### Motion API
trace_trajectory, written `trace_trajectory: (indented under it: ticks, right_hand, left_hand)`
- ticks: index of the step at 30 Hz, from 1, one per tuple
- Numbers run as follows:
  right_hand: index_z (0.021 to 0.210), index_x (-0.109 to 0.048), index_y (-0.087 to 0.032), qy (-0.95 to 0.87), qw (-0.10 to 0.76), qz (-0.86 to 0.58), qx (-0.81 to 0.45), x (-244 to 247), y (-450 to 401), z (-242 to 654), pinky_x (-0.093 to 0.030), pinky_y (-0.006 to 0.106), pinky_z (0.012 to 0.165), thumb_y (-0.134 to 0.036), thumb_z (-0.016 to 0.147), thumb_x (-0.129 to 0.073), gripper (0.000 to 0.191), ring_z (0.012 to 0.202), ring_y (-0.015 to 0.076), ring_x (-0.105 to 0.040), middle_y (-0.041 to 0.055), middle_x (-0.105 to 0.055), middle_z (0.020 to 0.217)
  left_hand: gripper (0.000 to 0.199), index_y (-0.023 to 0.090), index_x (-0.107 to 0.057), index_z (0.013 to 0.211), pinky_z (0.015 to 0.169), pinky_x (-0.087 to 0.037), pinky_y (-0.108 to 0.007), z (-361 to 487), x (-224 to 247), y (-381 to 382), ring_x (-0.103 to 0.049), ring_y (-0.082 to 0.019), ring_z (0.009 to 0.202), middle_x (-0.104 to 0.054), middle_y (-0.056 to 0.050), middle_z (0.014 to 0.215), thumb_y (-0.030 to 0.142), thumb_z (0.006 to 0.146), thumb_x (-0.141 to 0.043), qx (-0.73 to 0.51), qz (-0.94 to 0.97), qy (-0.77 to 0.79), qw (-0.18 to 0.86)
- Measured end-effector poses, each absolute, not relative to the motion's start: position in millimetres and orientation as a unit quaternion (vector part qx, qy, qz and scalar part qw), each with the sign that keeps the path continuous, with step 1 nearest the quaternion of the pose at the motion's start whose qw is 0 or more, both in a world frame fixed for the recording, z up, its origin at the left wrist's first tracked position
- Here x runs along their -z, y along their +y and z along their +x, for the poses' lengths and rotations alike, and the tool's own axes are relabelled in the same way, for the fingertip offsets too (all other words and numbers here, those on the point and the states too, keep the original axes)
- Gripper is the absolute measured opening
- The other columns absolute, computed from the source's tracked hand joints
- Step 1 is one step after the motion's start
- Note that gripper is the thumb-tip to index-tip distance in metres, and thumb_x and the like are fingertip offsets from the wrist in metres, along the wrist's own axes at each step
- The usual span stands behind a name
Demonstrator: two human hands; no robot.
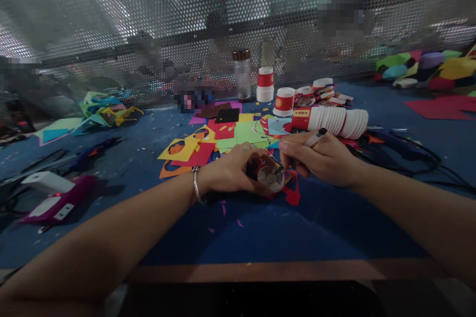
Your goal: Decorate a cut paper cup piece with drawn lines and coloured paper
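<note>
My left hand (238,168) is curled around a small paper cup (270,179), tilted so that its round white end faces me. Dark lines mark that end. A pen (315,137) is gripped in my right hand (322,156), its capped-looking rear pointing up and right. The writing end comes close to the cup's marked face; whether it touches is unclear. Red paper scraps (293,193) lie just beside and beneath the cup. Past my hands spreads a pile of coloured paper, with a light green sheet (249,132) on top and a yellow sheet (178,150) with a cut-out hole.
A stack of paper cups (329,120) lies on its side beyond my right hand. Upright cups (284,101) and a glass bottle (243,77) stand farther back. Blue glue guns (92,153) with cords lie on both sides. A purple power strip (63,203) sits at left.
</note>
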State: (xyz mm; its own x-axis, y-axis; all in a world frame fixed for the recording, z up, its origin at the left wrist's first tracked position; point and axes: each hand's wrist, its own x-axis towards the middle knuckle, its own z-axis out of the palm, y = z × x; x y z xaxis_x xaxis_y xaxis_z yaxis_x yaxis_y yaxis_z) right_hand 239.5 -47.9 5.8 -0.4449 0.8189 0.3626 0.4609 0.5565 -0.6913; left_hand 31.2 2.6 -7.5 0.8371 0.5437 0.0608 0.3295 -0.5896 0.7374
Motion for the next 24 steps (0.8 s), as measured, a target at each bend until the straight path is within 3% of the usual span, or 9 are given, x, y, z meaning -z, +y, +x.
trace_trajectory:
  ticks: [9,24]
  right_hand:
    - [0.066,-0.058,-0.018,-0.816,0.355,-0.381,-0.25,-3.4,-49.5,236.1,-0.035,0.023,0.047,-0.029,0.099,-0.042,0.038,0.04,0.0076,-0.044,-0.0055,-0.05,0.044]
    - [0.067,-0.059,-0.017,-0.814,0.359,-0.364,-0.275,0.4,-52.2,231.7,-0.038,0.02,0.044,-0.033,0.1,-0.042,0.041,0.043,0.0067,-0.05,-0.0038,-0.053,0.051]
  left_hand:
    - [0.044,0.018,-0.072,0.102,0.083,-0.047,-0.033,31.0,9.0,2.5,-0.063,-0.022,0.094,-0.073,-0.005,0.099,0.036,0.065,-0.088,-0.144,0.892,0.249,0.349]
    - [0.036,0.02,-0.071,0.098,0.078,-0.045,-0.031,31.1,11.5,4.0,-0.06,-0.019,0.087,-0.07,-0.003,0.094,0.036,0.069,-0.086,-0.147,0.891,0.225,0.365]
